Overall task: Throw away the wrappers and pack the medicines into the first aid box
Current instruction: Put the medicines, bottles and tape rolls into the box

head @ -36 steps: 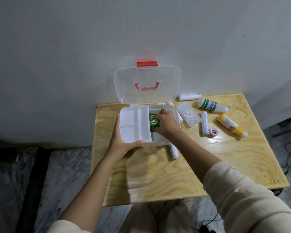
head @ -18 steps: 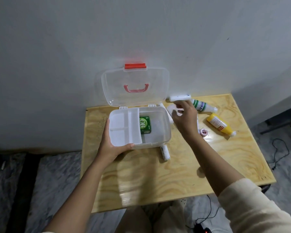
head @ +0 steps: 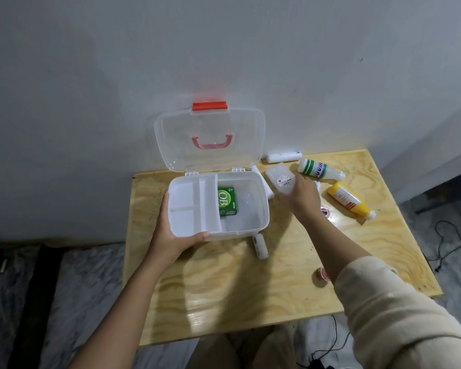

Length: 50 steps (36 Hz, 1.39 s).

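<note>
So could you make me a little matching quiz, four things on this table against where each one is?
Things: 1 green box; 2 yellow bottle; 3 clear packet; 4 nearest white roll.
Places: a in the right hand; b lying at the right of the table; c inside the first aid box; d just in front of the box.
Pairs: 1-c; 2-b; 3-a; 4-d.
</note>
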{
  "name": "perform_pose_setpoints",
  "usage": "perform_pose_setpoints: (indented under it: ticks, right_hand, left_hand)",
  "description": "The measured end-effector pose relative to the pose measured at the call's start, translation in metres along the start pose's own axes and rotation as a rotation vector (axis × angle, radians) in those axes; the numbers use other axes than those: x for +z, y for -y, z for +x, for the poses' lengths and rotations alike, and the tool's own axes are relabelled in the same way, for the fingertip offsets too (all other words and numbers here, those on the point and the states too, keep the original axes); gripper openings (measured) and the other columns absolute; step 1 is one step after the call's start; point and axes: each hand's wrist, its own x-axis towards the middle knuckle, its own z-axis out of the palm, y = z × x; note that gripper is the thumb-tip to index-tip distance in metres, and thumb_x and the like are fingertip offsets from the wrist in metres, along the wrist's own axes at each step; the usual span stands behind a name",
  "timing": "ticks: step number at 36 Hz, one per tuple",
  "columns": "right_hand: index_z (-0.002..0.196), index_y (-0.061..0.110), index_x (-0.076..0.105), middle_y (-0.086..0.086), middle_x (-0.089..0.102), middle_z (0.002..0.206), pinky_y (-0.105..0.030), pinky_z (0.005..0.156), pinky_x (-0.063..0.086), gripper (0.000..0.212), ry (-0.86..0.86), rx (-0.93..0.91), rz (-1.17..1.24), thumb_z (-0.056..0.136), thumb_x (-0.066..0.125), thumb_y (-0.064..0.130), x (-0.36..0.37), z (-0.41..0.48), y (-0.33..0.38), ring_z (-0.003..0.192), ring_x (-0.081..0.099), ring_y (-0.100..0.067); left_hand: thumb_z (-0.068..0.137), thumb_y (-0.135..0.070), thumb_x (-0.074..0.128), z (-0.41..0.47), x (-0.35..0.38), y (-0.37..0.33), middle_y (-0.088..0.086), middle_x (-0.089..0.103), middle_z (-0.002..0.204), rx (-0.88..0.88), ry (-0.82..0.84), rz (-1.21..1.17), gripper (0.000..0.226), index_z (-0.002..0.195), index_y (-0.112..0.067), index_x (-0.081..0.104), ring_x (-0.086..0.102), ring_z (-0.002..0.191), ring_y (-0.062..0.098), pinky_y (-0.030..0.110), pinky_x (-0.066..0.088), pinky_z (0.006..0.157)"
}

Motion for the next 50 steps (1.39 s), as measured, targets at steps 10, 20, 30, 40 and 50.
perform_pose_setpoints:
  ticks: [10,20,30,40,50]
  right_hand:
    - [0.12,0.01,0.057,-0.003,0.06,0.108,-0.026,0.078,0.041,0.063,0.027,-0.283,0.298,0.064,0.082,0.023,-0.071,-0.045,0.011,0.095,0.052,-0.014]
    - [0.132,0.008,0.046,-0.011,0.05,0.127,-0.032,0.096,0.044,0.069,0.295,-0.583,-0.197,0.07,0.072,0.017,-0.053,-0.061,0.063,0.115,0.043,-0.024]
    - [0.133,0.014,0.044,-0.005,0.05,0.135,-0.041,0.094,0.048,0.069,0.274,-0.572,-0.241,0.073,0.074,0.027,-0.007,-0.059,0.085,0.125,0.039,-0.022]
    - [0.129,0.007,0.043,-0.014,0.044,0.129,-0.038,0.093,0.047,0.068,0.265,-0.444,-0.092,0.071,0.076,0.018,0.006,-0.063,0.083,0.116,0.046,-0.028]
    - [0.117,0.0,0.054,-0.015,0.057,0.117,-0.039,0.087,0.052,0.049,0.271,-0.359,0.056,0.073,0.072,0.006,0.02,-0.058,0.099,0.1,0.058,-0.029]
  left_hand:
    - [0.04,-0.047,0.086,-0.003,0.001,-0.008,-0.013,0.035,0.147,-0.019,-0.003,-0.028,0.135,0.154,-0.029,0.016,0.034,0.135,0.005,0.012,0.032,0.1]
    - [0.042,-0.044,0.089,-0.001,-0.001,-0.003,-0.014,0.042,0.143,-0.002,0.016,-0.026,0.128,0.151,-0.032,0.022,0.041,0.131,0.007,0.026,0.039,0.104]
    - [0.045,-0.041,0.091,0.003,0.0,0.002,-0.016,0.042,0.144,0.005,0.019,-0.045,0.127,0.151,-0.032,0.021,0.041,0.13,-0.003,0.01,0.039,0.096]
    - [0.047,-0.038,0.092,0.003,-0.001,0.004,-0.014,0.042,0.146,0.017,0.012,-0.034,0.124,0.15,-0.034,0.023,0.04,0.135,0.007,0.03,0.041,0.107]
    - [0.044,-0.044,0.091,0.004,0.0,0.004,-0.018,0.041,0.144,0.017,0.013,-0.035,0.129,0.151,-0.034,0.021,0.04,0.133,0.001,0.024,0.04,0.104]
